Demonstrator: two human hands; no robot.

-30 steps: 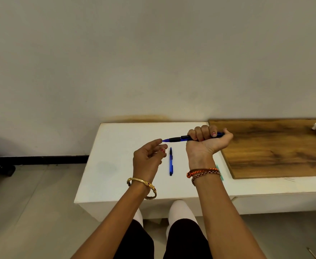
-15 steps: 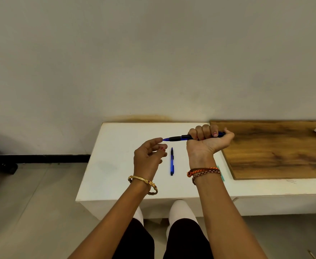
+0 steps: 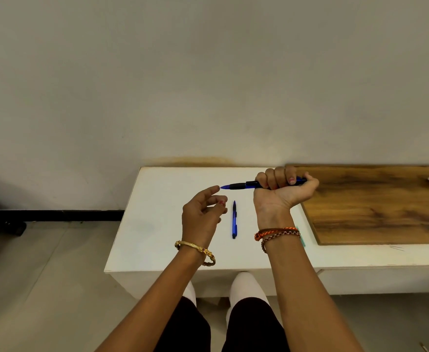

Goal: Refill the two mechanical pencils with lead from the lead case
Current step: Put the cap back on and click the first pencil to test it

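Right hand (image 3: 282,193) fists one pencil (image 3: 244,185) level, tip leftward, perhaps touching the loosely curled left hand (image 3: 203,212); second pencil (image 3: 234,219) lies on the bench (image 3: 157,224), tip away.

There is only one camera, and I am wearing it on my head. It is looking forward and down past my forearms, so my hands are sitting near the middle of the frame, my left hand (image 3: 203,212) beside my right hand (image 3: 282,191). The wide lens is taking in the white bench (image 3: 157,237) at arm's reach, a large stretch of bare wall (image 3: 208,72) above it, and my knees and the floor (image 3: 43,288) along the bottom edge.
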